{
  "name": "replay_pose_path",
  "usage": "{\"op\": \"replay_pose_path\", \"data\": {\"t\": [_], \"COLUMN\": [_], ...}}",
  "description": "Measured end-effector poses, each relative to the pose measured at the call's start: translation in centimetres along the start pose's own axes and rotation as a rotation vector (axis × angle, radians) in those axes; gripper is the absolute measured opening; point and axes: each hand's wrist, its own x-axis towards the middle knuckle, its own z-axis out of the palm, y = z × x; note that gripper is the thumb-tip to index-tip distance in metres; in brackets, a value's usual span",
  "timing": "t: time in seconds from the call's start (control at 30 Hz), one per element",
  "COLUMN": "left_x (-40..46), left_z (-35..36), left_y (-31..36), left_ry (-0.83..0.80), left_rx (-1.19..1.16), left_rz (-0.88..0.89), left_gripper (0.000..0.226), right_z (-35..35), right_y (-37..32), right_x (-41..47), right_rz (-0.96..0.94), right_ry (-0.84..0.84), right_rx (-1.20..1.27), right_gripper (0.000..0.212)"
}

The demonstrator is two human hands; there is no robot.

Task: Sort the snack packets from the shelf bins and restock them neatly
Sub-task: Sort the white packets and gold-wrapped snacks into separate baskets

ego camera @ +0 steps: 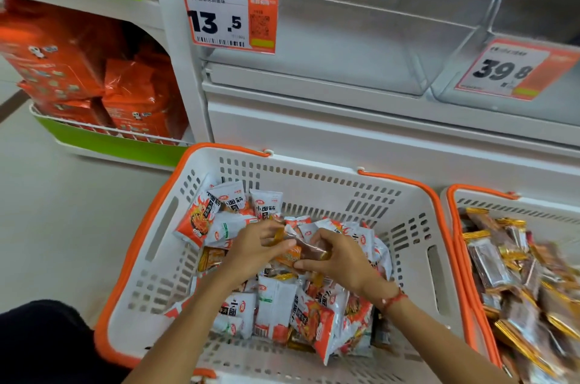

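Both hands, left hand [251, 245] and right hand [342, 258], are pinching a brown gold-edged snack packet [309, 248] over the white-and-orange basket [411, 245].

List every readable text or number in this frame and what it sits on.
"13.5": orange-bordered price tag on the left clear plastic shelf bin.
"39.8": orange-bordered price tag on the right clear bin.
"小面筋": white-and-orange snack packets in the white basket with orange handles.
Too small or blurred: the tags' small print, barcode and QR code, the orange bags' print.

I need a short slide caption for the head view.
Both hands hold brown packets over a white basket.
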Motion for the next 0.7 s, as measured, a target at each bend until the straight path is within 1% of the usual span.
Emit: {"op": "replay_pose_path", "data": {"t": [0.07,0.13,0.17,0.23,0.27,0.3,0.33,0.37,0.4,0.43,0.47,0.5,0.53,0.57,0.6,0.63,0.67,0.7], "left_x": [-0.3,-0.2,0.0,0.6,1.0,1.1,1.2,1.4,1.5,1.5,1.6,1.7,1.7,1.6,1.5,1.5,1.4,1.4], "left_z": [-0.5,-1.7,-2.4,-3.7,-4.1,-4.2,-4.2,-4.2,-4.1,-3.9,-3.8,-3.6,-3.3,-3.1,-2.9,-3.0,-3.1,-3.3], "left_y": [-1.1,-1.8,-1.8,-1.3,-1.1,-0.9,-1.0,-1.1,-1.6,-1.9,-2.1,-2.3,-2.4,-2.5,-2.4,-2.4,-2.3,-2.2], "left_ry": [0.006,0.070,0.139,0.302,0.400,0.485,0.545,0.577,0.580,0.555,0.507,0.455,0.409,0.374,0.345,0.329,0.324,0.334], "left_rx": [0.080,0.177,0.224,0.275,0.272,0.251,0.205,0.153,0.078,-0.024,-0.136,-0.227,-0.276,-0.281,-0.257,-0.223,-0.199,-0.195], "left_rz": [0.018,0.045,0.050,0.039,0.020,-0.010,-0.057,-0.105,-0.160,-0.206,-0.247,-0.278,-0.311,-0.338,-0.348,-0.346,-0.350,-0.350], "left_gripper": [0.023,0.018,0.020,0.026,0.026,0.025,0.023,0.021,0.019,0.016,0.017,0.025,0.039,0.050,0.049,0.040,0.031,0.026], "right_z": [-0.2,-1.1,-1.3,-1.4,-1.2,-1.3,-1.6,-1.8,-2.1,-2.0,-1.5,-0.3,1.2,2.8,4.2,5.2,5.8,6.0], "right_y": [0.8,0.9,1.1,1.2,1.0,0.4,-0.7,-1.7,-3.3,-4.2,-4.6,-4.0,-3.2,-2.4,-1.4,-0.7,-0.2,0.1], "right_x": [-0.4,-0.6,-0.5,-0.1,0.7,1.3,1.9,3.1,4.4,5.5,6.4,7.1,7.4,7.5,7.7,7.5,7.3,7.0], "right_rz": [0.012,-0.004,0.014,0.062,0.086,0.110,0.145,0.075,-0.023,-0.038,-0.049,-0.027,-0.011,-0.045,-0.041,-0.019,-0.042,-0.074], "right_ry": [-0.162,-0.379,-0.480,-0.657,-0.739,-0.795,-0.839,-0.856,-0.841,-0.756,-0.636,-0.498,-0.396,-0.368,-0.410,-0.449,-0.436,-0.381], "right_rx": [-0.105,-0.299,-0.364,-0.497,-0.557,-0.604,-0.628,-0.668,-0.733,-0.759,-0.757,-0.701,-0.656,-0.662,-0.661,-0.682,-0.709,-0.702], "right_gripper": [0.041,0.031,0.025,0.021,0.022,0.030,0.045,0.059,0.064,0.062,0.055,0.046,0.041,0.047,0.058,0.065,0.066,0.063]}}
